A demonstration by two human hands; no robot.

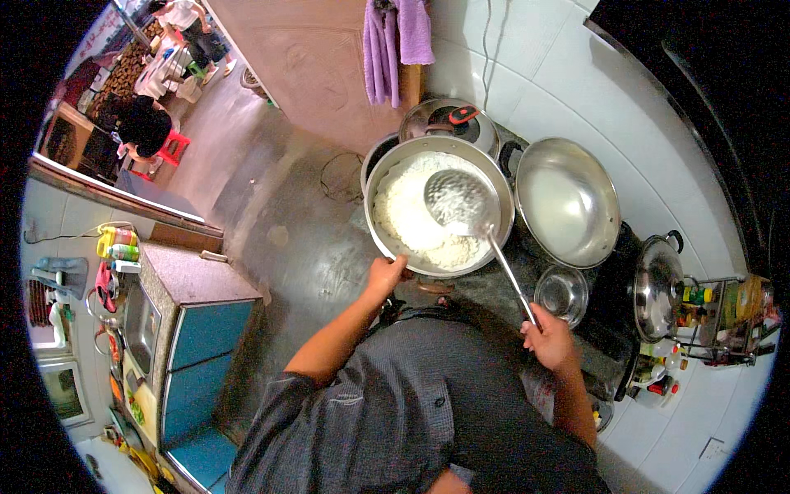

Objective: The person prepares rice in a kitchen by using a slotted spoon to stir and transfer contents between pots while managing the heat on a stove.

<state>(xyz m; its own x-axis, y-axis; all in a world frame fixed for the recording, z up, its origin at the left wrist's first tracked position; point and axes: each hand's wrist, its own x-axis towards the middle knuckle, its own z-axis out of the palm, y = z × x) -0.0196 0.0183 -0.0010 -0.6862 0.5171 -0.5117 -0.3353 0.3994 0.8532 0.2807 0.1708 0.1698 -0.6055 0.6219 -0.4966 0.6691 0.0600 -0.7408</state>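
Note:
A wide metal pot [378, 231] holding white, grainy food that looks like cooked rice [401, 204] is in front of me. My left hand [387, 276] grips the pot's near-left edge, thumb at the rim. In my right hand [549, 339] is the long handle of a metal skimmer [511, 268]. The skimmer's round, perforated head [460, 196] is over the right part of the white food, blurred by motion; whether it touches the food I cannot tell. A curved brown handle [436, 288] shows just below the pot's near rim.
Right of the pot are a steel wok [565, 204], a clear bowl [561, 296] and a domed metal lid [657, 290]. Behind stands a glass lid [426, 117]. Bottles [660, 370] line the right wall. A sink counter [197, 272] is left; people [185, 18] are beyond the doorway.

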